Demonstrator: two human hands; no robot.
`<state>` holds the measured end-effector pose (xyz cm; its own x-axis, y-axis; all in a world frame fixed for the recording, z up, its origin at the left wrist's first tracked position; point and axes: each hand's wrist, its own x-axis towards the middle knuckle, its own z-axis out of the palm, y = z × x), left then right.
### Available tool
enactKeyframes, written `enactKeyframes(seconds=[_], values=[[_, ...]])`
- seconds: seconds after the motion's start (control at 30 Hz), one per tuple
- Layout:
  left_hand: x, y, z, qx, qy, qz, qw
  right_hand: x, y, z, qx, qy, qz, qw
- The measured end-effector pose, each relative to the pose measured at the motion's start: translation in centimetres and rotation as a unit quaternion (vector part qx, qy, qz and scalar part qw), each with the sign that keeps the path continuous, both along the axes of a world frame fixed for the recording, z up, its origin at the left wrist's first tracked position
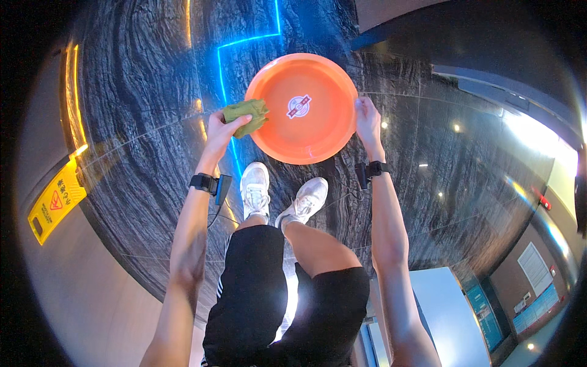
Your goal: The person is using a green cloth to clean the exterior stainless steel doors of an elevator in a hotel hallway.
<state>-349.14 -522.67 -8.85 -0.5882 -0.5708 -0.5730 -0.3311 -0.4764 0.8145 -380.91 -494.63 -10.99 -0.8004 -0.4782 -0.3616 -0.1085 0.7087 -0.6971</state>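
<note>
A round orange plastic basin (316, 133) with a round sticker on its inner bottom is in front of my shoes, above the dark marbled floor. My left hand (223, 133) grips a folded green cloth (245, 114) at the basin's left rim, thumb on top; the fingers beneath are hidden, so I cannot tell whether they also touch the rim. My right hand (367, 120) is closed on the basin's right rim. Each wrist wears a black strap with a small device on it.
A yellow wet-floor caution sign (57, 202) stands at the far left. A glowing blue light line (222, 73) crosses the polished floor (151, 91) left of the basin. My white shoes (255, 188) are just below the basin. A pale panel (447, 312) is at lower right.
</note>
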Motion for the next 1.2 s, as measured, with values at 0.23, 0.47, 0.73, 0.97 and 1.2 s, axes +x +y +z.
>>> enactKeyframes(seconds=[0.23, 0.47, 0.73, 0.97, 1.2], values=[[-0.8, -0.6, -3.6, 0.007, -0.014, 0.011, 1.000, -0.6, -1.3, -3.1, -0.005, 0.008, 0.008, 1.000], [-1.0, -1.1, -5.3, 0.023, -0.022, 0.012, 0.999, -1.8, -1.1, -2.9, -0.022, -0.002, 0.028, 0.999], [0.8, -0.4, 0.3, 0.008, -0.041, 0.058, 0.997, -0.1, 1.3, 3.4, 0.099, 0.103, 0.107, 0.984], [5.1, -0.3, 13.2, 0.015, -0.046, 0.034, 0.998, 3.8, 7.9, 15.2, 0.120, 0.166, 0.151, 0.967], [6.3, 0.7, 26.8, 0.020, -0.010, 0.032, 0.999, 7.4, 8.8, 32.1, 0.115, 0.138, 0.156, 0.971]])
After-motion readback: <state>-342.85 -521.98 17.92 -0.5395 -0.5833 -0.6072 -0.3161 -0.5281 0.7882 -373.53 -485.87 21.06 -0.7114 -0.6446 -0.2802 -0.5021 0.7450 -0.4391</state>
